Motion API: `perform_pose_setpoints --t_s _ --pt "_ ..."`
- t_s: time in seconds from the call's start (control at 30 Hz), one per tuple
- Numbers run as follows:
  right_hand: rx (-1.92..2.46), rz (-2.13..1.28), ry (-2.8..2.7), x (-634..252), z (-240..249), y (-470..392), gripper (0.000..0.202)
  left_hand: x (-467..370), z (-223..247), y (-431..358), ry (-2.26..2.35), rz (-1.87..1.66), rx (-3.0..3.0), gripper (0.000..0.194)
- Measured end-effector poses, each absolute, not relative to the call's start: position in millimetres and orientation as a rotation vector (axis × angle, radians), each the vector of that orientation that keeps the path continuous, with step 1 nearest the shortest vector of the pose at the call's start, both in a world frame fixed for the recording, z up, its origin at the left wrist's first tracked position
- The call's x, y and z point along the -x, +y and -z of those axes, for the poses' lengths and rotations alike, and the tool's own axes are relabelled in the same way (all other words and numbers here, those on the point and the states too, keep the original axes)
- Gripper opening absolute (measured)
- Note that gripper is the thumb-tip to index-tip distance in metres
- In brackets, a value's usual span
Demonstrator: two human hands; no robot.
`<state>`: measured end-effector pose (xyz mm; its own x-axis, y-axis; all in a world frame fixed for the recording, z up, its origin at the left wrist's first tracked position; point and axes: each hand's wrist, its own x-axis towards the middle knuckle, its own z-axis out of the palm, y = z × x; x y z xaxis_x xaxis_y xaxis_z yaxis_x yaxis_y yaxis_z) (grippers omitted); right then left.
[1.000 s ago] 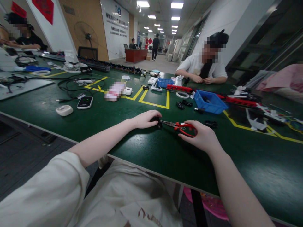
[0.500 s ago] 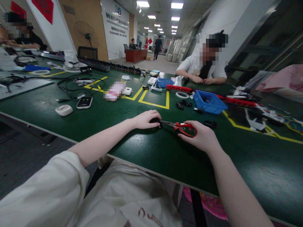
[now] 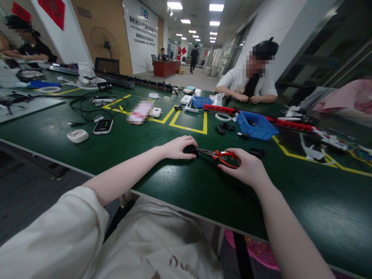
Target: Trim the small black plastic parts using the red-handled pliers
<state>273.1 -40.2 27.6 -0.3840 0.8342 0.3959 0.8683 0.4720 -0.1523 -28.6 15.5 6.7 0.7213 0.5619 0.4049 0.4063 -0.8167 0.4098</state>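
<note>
Red-and-black handled long-nose pliers (image 3: 218,154) are in my right hand (image 3: 245,164), which is closed around their grips. The slim metal jaws point left and reach a small black object (image 3: 191,150). My left hand (image 3: 179,147) pinches that black object between thumb and fingers, low over the green table. Most of it is hidden by the fingers, and its kind cannot be made out. Whether the jaws are clamped on it is too small to tell. Beyond my right hand lies a bundled black cable (image 3: 257,152).
Black parts (image 3: 223,128) lie by a blue bin (image 3: 255,126). On the left are a white-edged device (image 3: 103,126), a white case (image 3: 77,135) and a phone (image 3: 141,112). Yellow tape (image 3: 188,129) marks the table (image 3: 162,182). A co-worker (image 3: 247,83) sits across.
Both hands keep nearly the same place. The black object has turned slightly in my left fingers, and the pliers stay at it.
</note>
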Motion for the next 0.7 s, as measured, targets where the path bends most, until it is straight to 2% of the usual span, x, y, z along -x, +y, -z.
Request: perform_pose_setpoints --t_s 0.4,0.7 --pt "1.396 0.119 -2.305 -273.0 -27.2 -40.5 0.053 28.5 -7.9 14.4 0.731 -0.726 -2.593 0.033" --pt "1.367 0.130 -2.308 -271.0 -28.2 -42.0 0.052 28.9 -7.7 14.9 0.738 -0.760 -2.528 0.038"
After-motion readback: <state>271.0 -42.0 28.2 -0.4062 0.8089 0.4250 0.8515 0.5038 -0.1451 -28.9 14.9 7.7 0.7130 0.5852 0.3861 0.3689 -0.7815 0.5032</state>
